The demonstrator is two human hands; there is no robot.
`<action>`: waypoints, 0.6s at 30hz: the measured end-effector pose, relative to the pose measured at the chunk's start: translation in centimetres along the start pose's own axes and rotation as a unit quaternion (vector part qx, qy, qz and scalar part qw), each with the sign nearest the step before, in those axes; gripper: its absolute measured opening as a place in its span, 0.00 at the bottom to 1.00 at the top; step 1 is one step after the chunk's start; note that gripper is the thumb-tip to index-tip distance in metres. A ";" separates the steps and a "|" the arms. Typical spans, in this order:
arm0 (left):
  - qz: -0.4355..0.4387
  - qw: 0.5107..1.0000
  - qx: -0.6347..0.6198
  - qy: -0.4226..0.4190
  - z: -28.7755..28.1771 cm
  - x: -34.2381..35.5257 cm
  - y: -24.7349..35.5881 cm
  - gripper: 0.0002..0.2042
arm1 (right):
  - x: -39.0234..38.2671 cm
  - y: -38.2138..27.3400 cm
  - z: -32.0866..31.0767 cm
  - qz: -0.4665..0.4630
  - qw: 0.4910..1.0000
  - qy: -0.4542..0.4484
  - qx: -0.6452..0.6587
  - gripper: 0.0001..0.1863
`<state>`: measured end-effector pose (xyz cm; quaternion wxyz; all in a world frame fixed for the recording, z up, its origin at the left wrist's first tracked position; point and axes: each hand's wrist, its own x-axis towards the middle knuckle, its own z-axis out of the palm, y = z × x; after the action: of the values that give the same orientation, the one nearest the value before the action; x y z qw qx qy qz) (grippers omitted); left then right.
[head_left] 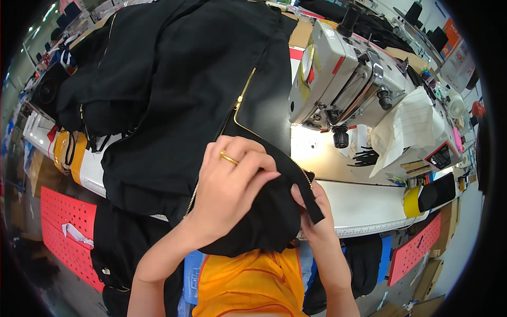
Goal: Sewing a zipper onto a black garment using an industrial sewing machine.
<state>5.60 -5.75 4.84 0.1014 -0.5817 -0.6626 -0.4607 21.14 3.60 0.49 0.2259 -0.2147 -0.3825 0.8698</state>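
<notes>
A black garment [200,84] with a brass-toothed zipper spreads over the table in front of me. The zipper's pull [238,101] sits partway up, and below it the two toothed edges part. My left hand [235,182], with a gold-coloured ring, lies over the cloth between those edges. Its fingers are curled, thumb and forefinger together; what they pinch is hidden. At the lower end of the right toothed edge, my right hand [317,208] grips the garment, thumb on top and the other fingers partly under the cloth. A loose black zipper-tape end [312,208] hangs over that hand.
A white sewing machine [343,74] stands right of the garment, with a crumpled white sheet [409,124] beside it. A ruler strip [364,230] runs along the table's front edge. Yellow and black tape rolls [414,202] lie at the right. Red perforated panels [68,227] flank my lap.
</notes>
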 end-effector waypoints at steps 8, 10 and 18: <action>-0.128 0.938 -0.308 -0.092 -0.9 -0.1 0.2 0.05 | 0.5 0.6 -1.2 -0.007 0.994 -0.095 0.054 0.17; -0.206 0.850 -0.428 -0.228 -0.9 0.1 0.0 0.03 | 0.5 0.3 -0.9 -0.018 0.993 -0.104 0.050 0.18; 0.374 0.901 0.161 -0.147 -0.5 2.2 -6.3 0.11 | 1.0 0.0 0.8 0.054 0.989 -0.020 -0.139 0.22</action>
<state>-0.74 -3.94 3.48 0.2600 -0.8237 -0.4688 -0.1851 19.92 3.70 0.74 0.1391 -0.2465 -0.4917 0.8235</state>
